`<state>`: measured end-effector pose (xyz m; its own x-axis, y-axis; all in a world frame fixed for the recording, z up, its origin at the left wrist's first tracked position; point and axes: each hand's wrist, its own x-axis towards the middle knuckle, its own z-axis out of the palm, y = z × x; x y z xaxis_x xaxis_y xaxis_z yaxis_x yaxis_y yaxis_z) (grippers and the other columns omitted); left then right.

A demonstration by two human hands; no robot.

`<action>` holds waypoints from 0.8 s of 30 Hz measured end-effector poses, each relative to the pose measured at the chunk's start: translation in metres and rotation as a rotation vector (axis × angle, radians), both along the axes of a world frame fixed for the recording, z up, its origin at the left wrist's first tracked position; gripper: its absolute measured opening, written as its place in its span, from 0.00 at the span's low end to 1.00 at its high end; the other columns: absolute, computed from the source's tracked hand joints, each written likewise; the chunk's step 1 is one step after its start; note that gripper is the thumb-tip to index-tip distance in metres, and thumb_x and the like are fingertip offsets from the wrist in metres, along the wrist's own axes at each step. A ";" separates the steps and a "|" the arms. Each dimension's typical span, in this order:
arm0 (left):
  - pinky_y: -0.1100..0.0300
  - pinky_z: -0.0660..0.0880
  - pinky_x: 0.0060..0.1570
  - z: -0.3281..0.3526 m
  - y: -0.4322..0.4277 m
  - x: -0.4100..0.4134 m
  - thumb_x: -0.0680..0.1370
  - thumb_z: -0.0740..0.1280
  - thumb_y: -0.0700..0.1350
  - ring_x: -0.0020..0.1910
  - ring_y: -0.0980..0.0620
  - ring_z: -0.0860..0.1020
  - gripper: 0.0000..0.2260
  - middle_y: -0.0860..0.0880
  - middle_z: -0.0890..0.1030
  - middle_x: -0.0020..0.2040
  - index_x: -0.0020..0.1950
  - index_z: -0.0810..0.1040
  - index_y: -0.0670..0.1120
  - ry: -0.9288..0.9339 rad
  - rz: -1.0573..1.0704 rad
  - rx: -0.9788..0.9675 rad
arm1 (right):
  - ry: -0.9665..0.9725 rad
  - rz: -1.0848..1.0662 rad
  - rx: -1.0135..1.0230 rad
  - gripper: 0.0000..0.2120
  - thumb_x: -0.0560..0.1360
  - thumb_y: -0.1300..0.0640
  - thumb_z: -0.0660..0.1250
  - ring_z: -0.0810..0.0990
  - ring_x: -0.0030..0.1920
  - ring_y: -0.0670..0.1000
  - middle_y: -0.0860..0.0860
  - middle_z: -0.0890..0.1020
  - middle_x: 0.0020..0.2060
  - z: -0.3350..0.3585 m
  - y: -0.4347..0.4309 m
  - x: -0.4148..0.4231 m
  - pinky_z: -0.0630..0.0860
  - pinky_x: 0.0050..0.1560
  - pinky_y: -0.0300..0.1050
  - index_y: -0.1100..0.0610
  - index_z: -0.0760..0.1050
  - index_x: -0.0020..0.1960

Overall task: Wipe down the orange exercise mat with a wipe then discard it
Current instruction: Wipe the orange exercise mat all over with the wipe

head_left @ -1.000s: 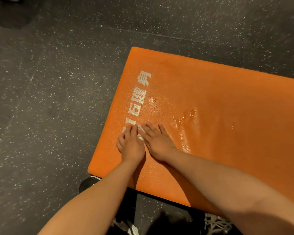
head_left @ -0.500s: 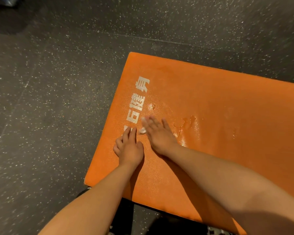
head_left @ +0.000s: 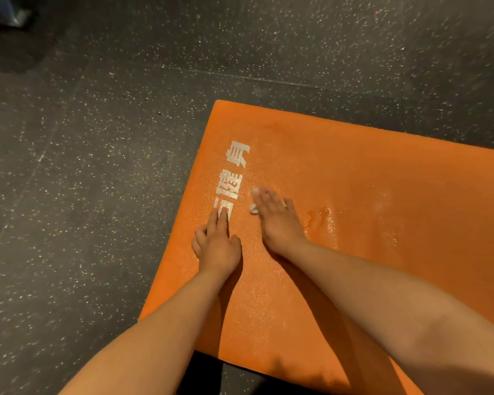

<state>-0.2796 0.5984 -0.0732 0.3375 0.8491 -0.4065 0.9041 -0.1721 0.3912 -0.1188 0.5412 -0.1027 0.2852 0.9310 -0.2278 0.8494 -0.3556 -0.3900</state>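
**While both hands (head_left: 218, 246) lay flat on the orange mat (head_left: 368, 181), the wipe (head_left: 253, 209) sat under the right one**

Although its right part ran out of the frame, the mat showed its lie plainly: flat on the dark speckled floor (head_left: 97, 138), long axis running from the middle of the frame toward the right and slightly downward. Its short end faced the left of the frame, slanting from upper centre down to the lower left. White printed characters (head_left: 232, 178) ran in a column just inside that short end.

The left hand rested palm down near the short end, fingers straight and together, pointing toward the top of the frame, their tips on the lowest characters. It held nothing. Its forearm came in from the bottom left.

The right hand (head_left: 274, 220) lay just beside it toward the right, also palm down with fingers extended, angled toward the upper left. It pressed the wipe against the mat rather than gripping it; only small white bits showed, one at the fingertips and one at the thumb side. Its forearm entered from the lower right.

A wet sheen (head_left: 325, 223) glistened on the mat just right of the right hand. Something dark and blurred (head_left: 9, 15) sat in the upper left corner; what it was could not be told.
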 end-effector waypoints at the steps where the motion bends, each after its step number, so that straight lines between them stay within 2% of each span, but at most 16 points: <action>1: 0.48 0.53 0.71 -0.001 0.000 0.000 0.81 0.61 0.49 0.71 0.45 0.58 0.30 0.56 0.49 0.82 0.81 0.54 0.57 0.024 -0.009 0.010 | 0.014 -0.102 -0.015 0.38 0.80 0.66 0.55 0.36 0.81 0.49 0.49 0.42 0.82 0.002 0.007 0.006 0.34 0.79 0.58 0.51 0.39 0.83; 3: 0.49 0.54 0.69 -0.004 0.000 -0.001 0.83 0.59 0.51 0.68 0.45 0.60 0.27 0.57 0.50 0.82 0.81 0.54 0.58 0.045 -0.003 0.034 | 0.044 -0.208 -0.028 0.39 0.79 0.66 0.55 0.35 0.80 0.50 0.50 0.40 0.82 0.005 0.018 0.002 0.36 0.79 0.59 0.52 0.38 0.83; 4: 0.49 0.55 0.68 -0.005 0.000 -0.001 0.83 0.58 0.51 0.67 0.46 0.60 0.26 0.57 0.50 0.82 0.81 0.54 0.59 0.041 0.006 0.044 | 0.055 -0.196 -0.021 0.40 0.79 0.66 0.55 0.34 0.80 0.50 0.50 0.39 0.82 0.005 0.020 -0.005 0.36 0.79 0.59 0.53 0.37 0.83; 6: 0.51 0.54 0.67 -0.008 -0.001 -0.001 0.84 0.56 0.50 0.65 0.48 0.60 0.24 0.58 0.51 0.82 0.80 0.55 0.60 0.010 0.031 0.057 | 0.063 -0.028 0.006 0.39 0.80 0.65 0.55 0.33 0.80 0.50 0.50 0.39 0.82 0.004 0.018 -0.022 0.36 0.79 0.59 0.52 0.37 0.83; 9: 0.51 0.54 0.68 -0.011 -0.004 -0.002 0.84 0.56 0.49 0.64 0.49 0.61 0.24 0.60 0.50 0.81 0.80 0.56 0.60 -0.029 0.056 0.066 | 0.033 0.286 0.047 0.32 0.84 0.59 0.53 0.34 0.80 0.46 0.47 0.42 0.82 -0.005 0.012 -0.023 0.31 0.78 0.55 0.50 0.42 0.83; 11: 0.50 0.53 0.69 -0.012 -0.005 -0.004 0.84 0.57 0.49 0.64 0.49 0.61 0.25 0.61 0.49 0.81 0.81 0.55 0.60 -0.031 0.053 0.057 | -0.026 0.362 0.068 0.31 0.85 0.59 0.53 0.34 0.79 0.45 0.46 0.43 0.82 -0.010 0.015 -0.005 0.28 0.77 0.53 0.49 0.42 0.83; 12: 0.51 0.53 0.68 -0.012 -0.005 -0.004 0.84 0.57 0.49 0.64 0.49 0.61 0.26 0.61 0.48 0.81 0.81 0.54 0.60 -0.027 0.046 0.050 | -0.058 0.331 0.060 0.33 0.84 0.60 0.54 0.34 0.79 0.45 0.46 0.43 0.81 -0.009 0.016 0.004 0.28 0.77 0.54 0.48 0.41 0.83; 15: 0.50 0.53 0.69 -0.011 -0.005 -0.004 0.84 0.56 0.50 0.65 0.49 0.60 0.26 0.61 0.46 0.81 0.81 0.52 0.61 -0.010 0.035 0.041 | -0.041 -0.039 0.007 0.38 0.81 0.65 0.55 0.34 0.80 0.49 0.48 0.42 0.82 -0.001 0.019 0.013 0.31 0.78 0.57 0.50 0.39 0.83; 17: 0.50 0.54 0.69 -0.011 -0.006 -0.004 0.84 0.56 0.49 0.64 0.50 0.60 0.26 0.61 0.46 0.81 0.81 0.52 0.61 -0.012 0.039 0.037 | 0.010 -0.136 -0.007 0.40 0.79 0.66 0.56 0.32 0.80 0.49 0.49 0.39 0.82 0.007 0.019 -0.004 0.34 0.79 0.58 0.52 0.38 0.83; 20: 0.49 0.54 0.71 -0.012 -0.006 -0.006 0.84 0.57 0.48 0.65 0.51 0.60 0.27 0.61 0.46 0.81 0.81 0.53 0.61 -0.055 0.034 0.022 | 0.101 0.068 0.001 0.37 0.81 0.64 0.56 0.31 0.77 0.46 0.48 0.40 0.82 0.009 0.013 -0.039 0.34 0.79 0.57 0.51 0.39 0.83; 22: 0.50 0.54 0.71 -0.011 -0.005 -0.007 0.83 0.58 0.46 0.65 0.51 0.59 0.27 0.62 0.47 0.81 0.81 0.55 0.60 -0.069 0.034 0.009 | 0.080 0.240 0.019 0.33 0.84 0.59 0.54 0.34 0.79 0.45 0.47 0.42 0.82 0.002 0.007 -0.042 0.34 0.79 0.56 0.51 0.42 0.83; 24: 0.50 0.54 0.70 -0.010 -0.004 -0.011 0.83 0.58 0.46 0.66 0.49 0.60 0.27 0.62 0.47 0.81 0.81 0.55 0.59 -0.058 0.016 0.003 | 0.008 0.345 0.030 0.35 0.82 0.62 0.56 0.38 0.80 0.46 0.47 0.43 0.82 0.000 0.006 -0.028 0.34 0.79 0.56 0.51 0.43 0.83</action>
<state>-0.2907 0.5940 -0.0836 0.3470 0.8556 -0.3840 0.8823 -0.1590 0.4429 -0.1469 0.5474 -0.1029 -0.0497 0.9785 -0.2002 0.9143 -0.0361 -0.4034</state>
